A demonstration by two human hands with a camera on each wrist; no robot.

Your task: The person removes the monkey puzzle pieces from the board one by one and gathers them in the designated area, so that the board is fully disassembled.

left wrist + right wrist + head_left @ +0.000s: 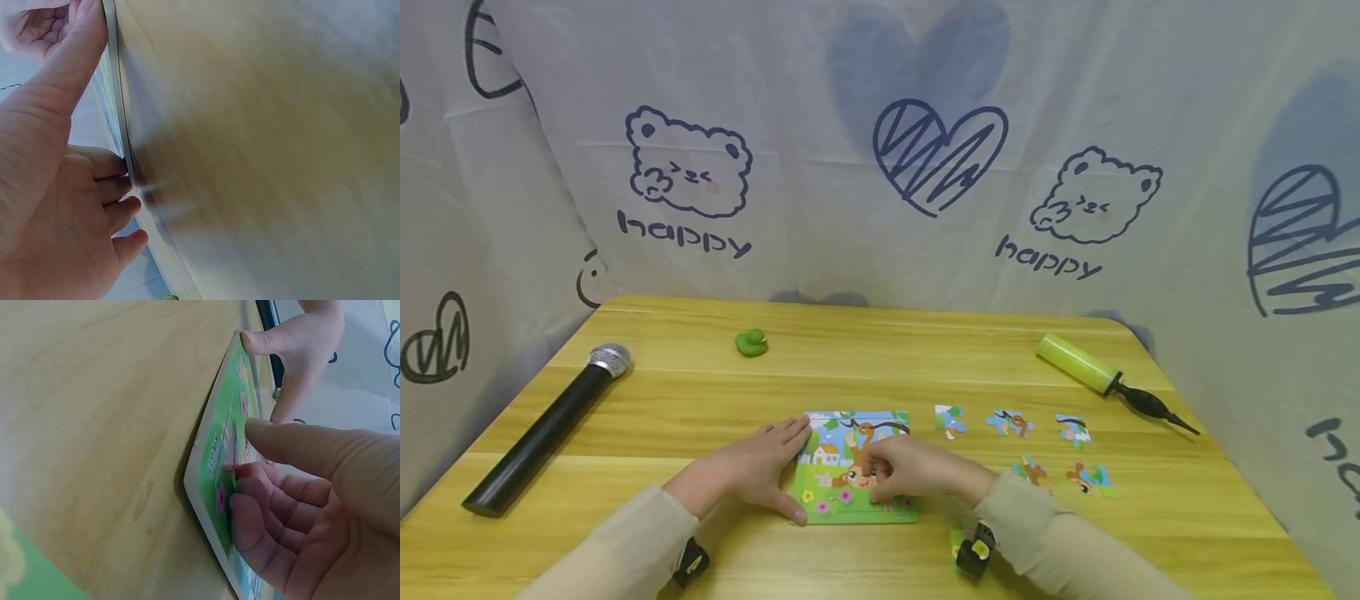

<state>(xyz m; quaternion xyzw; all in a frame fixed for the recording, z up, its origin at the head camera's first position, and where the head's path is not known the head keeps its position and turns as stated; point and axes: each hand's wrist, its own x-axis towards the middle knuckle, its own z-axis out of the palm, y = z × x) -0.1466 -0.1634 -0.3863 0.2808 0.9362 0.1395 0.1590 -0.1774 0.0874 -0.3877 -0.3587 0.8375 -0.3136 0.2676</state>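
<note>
A picture puzzle board with a cartoon animal, house and flowers lies on the wooden table. My left hand rests along its left side, fingers spread, thumb at the near corner and fingertips at the far one. In the left wrist view the left thumb lies along the board's edge. Over the board's middle right is my right hand. Up close, the right hand has curled fingers touching the picture, the thumb apart from the forefinger; I cannot tell whether a puzzle piece is between them.
Several loose puzzle pieces, one being a corner-side piece, lie right of the board. Another green piece shows by my right wrist. A microphone lies left, a green toy duck behind, and a hand pump at far right.
</note>
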